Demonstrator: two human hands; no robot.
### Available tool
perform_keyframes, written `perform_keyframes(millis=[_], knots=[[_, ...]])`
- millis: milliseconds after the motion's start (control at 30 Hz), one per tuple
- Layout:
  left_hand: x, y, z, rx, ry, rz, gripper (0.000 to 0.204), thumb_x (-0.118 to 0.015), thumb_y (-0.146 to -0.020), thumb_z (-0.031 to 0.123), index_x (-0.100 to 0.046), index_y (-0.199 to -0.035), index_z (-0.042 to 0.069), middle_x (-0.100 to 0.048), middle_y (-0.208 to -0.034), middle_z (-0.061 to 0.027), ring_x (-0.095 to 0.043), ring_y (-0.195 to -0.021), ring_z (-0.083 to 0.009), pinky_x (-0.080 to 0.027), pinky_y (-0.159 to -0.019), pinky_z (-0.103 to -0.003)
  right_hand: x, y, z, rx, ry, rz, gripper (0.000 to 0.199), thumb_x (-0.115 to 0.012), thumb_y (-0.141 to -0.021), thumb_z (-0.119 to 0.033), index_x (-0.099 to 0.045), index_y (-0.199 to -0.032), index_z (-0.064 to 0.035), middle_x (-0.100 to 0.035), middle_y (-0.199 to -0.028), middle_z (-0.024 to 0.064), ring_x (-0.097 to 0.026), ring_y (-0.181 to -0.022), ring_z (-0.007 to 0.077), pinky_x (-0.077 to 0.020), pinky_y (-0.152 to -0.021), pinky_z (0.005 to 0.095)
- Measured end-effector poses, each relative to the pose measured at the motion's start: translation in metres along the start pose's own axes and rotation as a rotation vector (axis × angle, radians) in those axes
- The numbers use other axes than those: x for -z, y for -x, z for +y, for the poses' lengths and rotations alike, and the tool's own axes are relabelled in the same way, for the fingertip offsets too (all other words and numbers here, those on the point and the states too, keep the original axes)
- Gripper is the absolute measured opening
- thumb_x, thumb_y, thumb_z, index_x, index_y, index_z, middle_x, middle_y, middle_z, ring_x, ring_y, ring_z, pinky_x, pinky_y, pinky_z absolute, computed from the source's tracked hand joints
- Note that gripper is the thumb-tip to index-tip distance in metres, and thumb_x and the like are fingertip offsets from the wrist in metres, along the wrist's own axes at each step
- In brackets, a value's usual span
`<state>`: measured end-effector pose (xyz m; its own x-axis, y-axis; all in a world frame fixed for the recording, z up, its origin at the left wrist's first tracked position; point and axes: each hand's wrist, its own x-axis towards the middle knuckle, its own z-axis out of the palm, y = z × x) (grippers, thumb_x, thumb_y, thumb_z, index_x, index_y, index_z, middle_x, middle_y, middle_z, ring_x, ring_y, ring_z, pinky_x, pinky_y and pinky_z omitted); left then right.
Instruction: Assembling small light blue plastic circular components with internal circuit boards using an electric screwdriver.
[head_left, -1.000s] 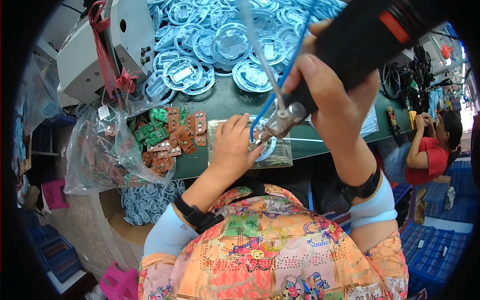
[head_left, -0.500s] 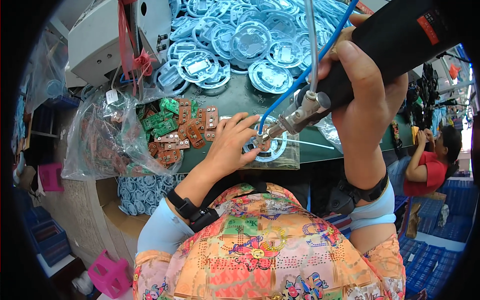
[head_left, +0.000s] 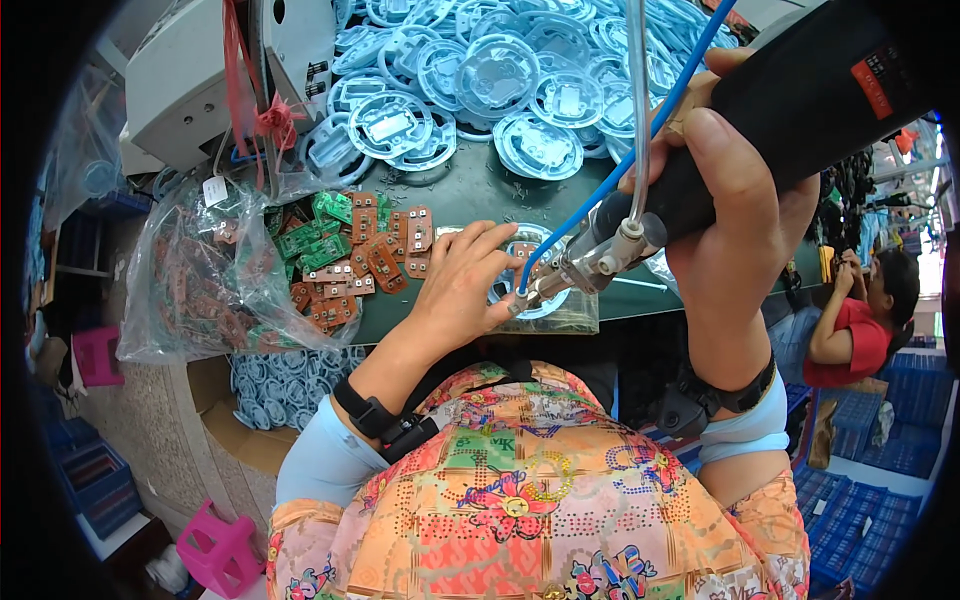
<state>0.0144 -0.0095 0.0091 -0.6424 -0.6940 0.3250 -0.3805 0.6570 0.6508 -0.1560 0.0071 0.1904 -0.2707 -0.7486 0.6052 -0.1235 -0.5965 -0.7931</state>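
Note:
My right hand is wrapped round a thick black electric screwdriver, held tilted, with a metal feed nozzle at its lower left end. A blue hose and a clear tube run into the nozzle. Its tip meets the near side of a light-blue ring-shaped plastic part, in which a brown circuit board sits. The left edge of this part is held by the thumb and fingers of my left hand, the thumb right beside the tip. Nozzle and fingers hide much of the part.
Light-blue plastic parts are heaped across the far bench. Loose brown and green circuit boards lie left of my left hand, by a clear plastic bag. A grey machine stands far left. A person in red sits at the right.
The screwdriver's nozzle has shifted from the middle of the ring part to its near edge, beside my left thumb. More of the far side of the brown board now shows.

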Motion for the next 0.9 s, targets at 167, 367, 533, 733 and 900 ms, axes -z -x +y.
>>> perform_keyframes(millis=[167, 367, 533, 733, 900], knots=[[0.000, -0.001, 0.000, -0.010, 0.032, 0.003, 0.034, -0.077, -0.072, 0.015, -0.065, -0.103, 0.009, -0.055, -0.136, -0.0102, -0.045, -0.128, -0.0321, -0.032, -0.103, -0.047, 0.020, 0.006, 0.018, -0.025, -0.031, -0.119, 0.036, -0.059, -0.087, -0.011, -0.052, -0.119, 0.0045, -0.059, -0.081, 0.0112, -0.062, -0.064, 0.0190, -0.0540, -0.053, 0.0319], [-0.008, 0.003, -0.007, -0.097, -0.024, 0.026, 0.029, -0.071, -0.076, 0.012, -0.065, -0.104, 0.008, -0.054, -0.138, -0.0107, -0.046, -0.128, -0.0320, -0.033, -0.102, -0.047, 0.005, 0.017, -0.001, -0.025, -0.017, -0.080, 0.035, -0.058, -0.085, -0.006, -0.050, -0.118, 0.0043, -0.059, -0.079, 0.0113, -0.061, -0.064, 0.0191, -0.0523, -0.054, 0.0307], [-0.008, 0.003, -0.006, -0.046, -0.001, -0.022, 0.029, -0.069, -0.078, 0.011, -0.065, -0.106, 0.009, -0.054, -0.139, -0.0107, -0.046, -0.129, -0.0321, -0.032, -0.103, -0.049, 0.003, 0.006, -0.010, 0.028, 0.040, -0.183, 0.036, -0.059, -0.087, -0.008, -0.050, -0.118, 0.0070, -0.058, -0.078, 0.0110, -0.061, -0.059, 0.0183, -0.0515, -0.055, 0.0293], [-0.009, 0.008, -0.008, -0.091, -0.090, -0.012, 0.028, -0.067, -0.082, 0.012, -0.063, -0.110, 0.012, -0.053, -0.140, -0.0107, -0.046, -0.130, -0.0320, -0.031, -0.105, -0.055, 0.011, -0.005, -0.033, -0.034, 0.041, 0.034, 0.036, -0.062, -0.085, -0.010, -0.056, -0.115, 0.0089, -0.060, -0.079, 0.0107, -0.062, -0.060, 0.0194, -0.0548, -0.054, 0.0321], [-0.010, 0.010, -0.005, -0.097, -0.079, 0.017, 0.026, -0.066, -0.083, 0.014, -0.063, -0.110, 0.013, -0.052, -0.141, -0.0105, -0.046, -0.130, -0.0318, -0.030, -0.105, -0.057, 0.013, 0.006, -0.019, -0.045, -0.014, -0.046, 0.042, -0.063, -0.084, -0.009, -0.051, -0.120, 0.0083, -0.060, -0.080, 0.0112, -0.061, -0.062, 0.0183, -0.0530, -0.055, 0.0310]])
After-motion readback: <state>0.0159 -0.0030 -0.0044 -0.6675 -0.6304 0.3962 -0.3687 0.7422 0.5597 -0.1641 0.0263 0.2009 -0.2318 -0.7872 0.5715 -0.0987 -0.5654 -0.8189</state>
